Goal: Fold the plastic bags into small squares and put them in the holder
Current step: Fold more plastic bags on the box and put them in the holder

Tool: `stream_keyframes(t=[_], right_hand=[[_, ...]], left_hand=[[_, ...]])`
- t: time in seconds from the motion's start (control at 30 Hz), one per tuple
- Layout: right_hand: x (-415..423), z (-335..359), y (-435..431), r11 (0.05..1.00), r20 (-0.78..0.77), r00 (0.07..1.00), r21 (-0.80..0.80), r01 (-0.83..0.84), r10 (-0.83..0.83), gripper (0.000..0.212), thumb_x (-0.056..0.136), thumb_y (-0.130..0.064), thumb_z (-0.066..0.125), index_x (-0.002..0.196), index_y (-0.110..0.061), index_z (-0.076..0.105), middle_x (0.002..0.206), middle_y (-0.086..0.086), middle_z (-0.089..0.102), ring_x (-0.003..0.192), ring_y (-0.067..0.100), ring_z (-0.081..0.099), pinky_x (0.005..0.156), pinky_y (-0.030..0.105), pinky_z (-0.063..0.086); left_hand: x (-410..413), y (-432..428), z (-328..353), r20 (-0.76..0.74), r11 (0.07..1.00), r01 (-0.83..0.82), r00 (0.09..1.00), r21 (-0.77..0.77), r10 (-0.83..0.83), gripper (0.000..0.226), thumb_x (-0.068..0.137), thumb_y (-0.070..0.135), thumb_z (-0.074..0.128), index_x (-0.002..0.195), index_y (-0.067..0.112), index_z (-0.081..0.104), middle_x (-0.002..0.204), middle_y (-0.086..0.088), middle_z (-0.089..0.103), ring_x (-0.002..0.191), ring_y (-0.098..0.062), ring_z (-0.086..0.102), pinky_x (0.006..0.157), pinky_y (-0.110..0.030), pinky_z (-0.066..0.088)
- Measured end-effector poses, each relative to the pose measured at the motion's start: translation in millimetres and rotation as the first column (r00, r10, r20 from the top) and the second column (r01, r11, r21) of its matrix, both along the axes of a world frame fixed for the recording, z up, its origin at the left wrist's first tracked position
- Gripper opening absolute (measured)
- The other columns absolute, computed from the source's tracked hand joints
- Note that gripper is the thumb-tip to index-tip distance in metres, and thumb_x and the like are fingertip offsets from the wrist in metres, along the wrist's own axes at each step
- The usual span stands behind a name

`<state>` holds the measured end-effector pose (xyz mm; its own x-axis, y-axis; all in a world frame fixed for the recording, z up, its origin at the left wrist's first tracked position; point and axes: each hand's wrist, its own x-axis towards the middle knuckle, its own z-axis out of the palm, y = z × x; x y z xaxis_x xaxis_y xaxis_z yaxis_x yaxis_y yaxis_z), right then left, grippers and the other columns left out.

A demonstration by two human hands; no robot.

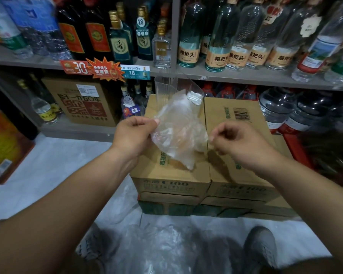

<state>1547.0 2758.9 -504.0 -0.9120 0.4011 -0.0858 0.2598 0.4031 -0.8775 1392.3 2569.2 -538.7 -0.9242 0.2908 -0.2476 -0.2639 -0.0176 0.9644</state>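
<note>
I note folding barely begun: plastic bag (178, 133) held crumpled above the cartons (236, 119), left hand (134, 133) pinching one edge, right hand (240, 142) pinching the other, clear holder (176, 86) standing behind; next, I judge, it needs flattening

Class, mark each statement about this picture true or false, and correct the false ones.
1. The left hand and the right hand both pinch the clear bag. True.
2. The bag is already folded into a small square. False: it hangs crumpled and unfolded.
3. The clear holder stands at the far end of the cardboard boxes. True.
4. The shelves hold books. False: the shelves hold bottles.
5. Nothing lies by the shoes. False: loose bags lie by the shoes.
</note>
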Motion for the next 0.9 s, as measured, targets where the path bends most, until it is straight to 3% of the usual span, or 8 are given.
stream_keyframes(t=[0.1, 0.17, 0.27, 0.37, 0.47, 0.57, 0.7, 0.9], right_hand=[[9, -15, -5, 0.966, 0.266, 0.933, 0.033, -0.258, 0.24, 0.017, 0.088, -0.018, 0.076, 0.103, -0.023, 0.07, 0.097, -0.001, 0.07, 0.086, 0.01, 0.067, 0.075, 0.019, 0.055], [8, -32, -8, 0.967, 0.257, 0.943, 0.087, -0.24, 0.211, 0.03, 0.086, -0.021, 0.079, 0.112, -0.029, 0.066, 0.1, -0.002, 0.067, 0.087, 0.011, 0.066, 0.078, 0.019, 0.056], [1, -50, -10, 0.964, 0.169, 0.977, 0.208, -0.168, 0.133, 0.039, 0.083, -0.03, 0.081, 0.113, -0.042, 0.06, 0.103, -0.006, 0.064, 0.088, 0.009, 0.064, 0.083, 0.026, 0.055], [-2, -62, -15, 0.951, 0.135, 0.98, 0.252, -0.178, 0.147, 0.018, 0.086, -0.031, 0.078, 0.099, -0.034, 0.067, 0.1, -0.008, 0.063, 0.088, 0.006, 0.061, 0.08, 0.023, 0.051], [0, -61, -18, 0.95, 0.135, 0.98, 0.257, -0.178, 0.147, 0.006, 0.09, -0.024, 0.074, 0.087, -0.028, 0.07, 0.091, -0.007, 0.066, 0.084, 0.01, 0.062, 0.075, 0.024, 0.052], [3, -50, -3, 0.976, 0.154, 0.978, 0.142, -0.165, 0.143, 0.005, 0.09, -0.019, 0.074, 0.087, -0.017, 0.07, 0.085, 0.0, 0.072, 0.077, 0.009, 0.067, 0.07, 0.023, 0.056], [12, -42, 26, 0.988, 0.173, 0.975, -0.089, -0.123, 0.137, 0.009, 0.086, -0.011, 0.076, 0.087, -0.005, 0.069, 0.08, 0.015, 0.074, 0.073, 0.021, 0.07, 0.072, 0.032, 0.058], [23, -34, 48, 0.993, 0.31, 0.944, -0.04, -0.108, 0.115, 0.01, 0.084, -0.004, 0.077, 0.091, -0.007, 0.071, 0.07, 0.006, 0.072, 0.059, 0.011, 0.065, 0.055, 0.02, 0.052]], left_hand=[[0, 1, -2, 0.108, 0.999, -0.006, 0.994, 0.041, 0.002, 0.027, 0.09, 0.014, 0.075, 0.108, -0.003, 0.065, 0.09, -0.022, 0.071, 0.066, -0.021, 0.071, 0.066, -0.035, 0.063], [2, 2, -3, 0.129, 0.999, 0.006, 0.992, 0.039, -0.011, 0.027, 0.091, 0.014, 0.074, 0.11, -0.002, 0.063, 0.082, -0.015, 0.07, 0.053, -0.014, 0.067, 0.049, -0.024, 0.057], [4, 3, -9, 0.166, 0.997, 0.003, 0.986, 0.075, -0.015, 0.029, 0.091, 0.012, 0.074, 0.114, -0.002, 0.062, 0.09, -0.016, 0.072, 0.066, -0.018, 0.072, 0.063, -0.029, 0.062], [3, 3, -12, 0.186, 0.994, 0.002, 0.982, 0.107, -0.022, 0.026, 0.091, 0.009, 0.073, 0.113, -0.001, 0.062, 0.098, -0.02, 0.073, 0.073, -0.021, 0.074, 0.073, -0.034, 0.063], [0, -1, -13, 0.2, 0.995, 0.008, 0.979, 0.103, -0.029, 0.029, 0.092, 0.009, 0.072, 0.116, -0.003, 0.062, 0.104, -0.024, 0.072, 0.078, -0.023, 0.075, 0.07, -0.035, 0.064], [-5, -8, -15, 0.159, 1.0, 0.011, 0.987, -0.001, -0.011, 0.019, 0.092, 0.01, 0.072, 0.107, 0.002, 0.063, 0.094, -0.016, 0.07, 0.068, -0.019, 0.072, 0.052, -0.024, 0.059], [-12, -21, -25, -0.013, 0.971, 0.025, 0.999, -0.237, -0.029, 0.011, 0.093, 0.015, 0.073, 0.095, 0.005, 0.067, 0.094, -0.018, 0.07, 0.07, -0.021, 0.069, 0.056, -0.027, 0.059], [-11, -29, -31, -0.096, 0.938, 0.046, 0.992, -0.344, -0.083, 0.017, 0.089, 0.024, 0.077, 0.084, 0.011, 0.068, 0.078, -0.008, 0.066, 0.069, -0.018, 0.065, 0.062, -0.035, 0.055]])
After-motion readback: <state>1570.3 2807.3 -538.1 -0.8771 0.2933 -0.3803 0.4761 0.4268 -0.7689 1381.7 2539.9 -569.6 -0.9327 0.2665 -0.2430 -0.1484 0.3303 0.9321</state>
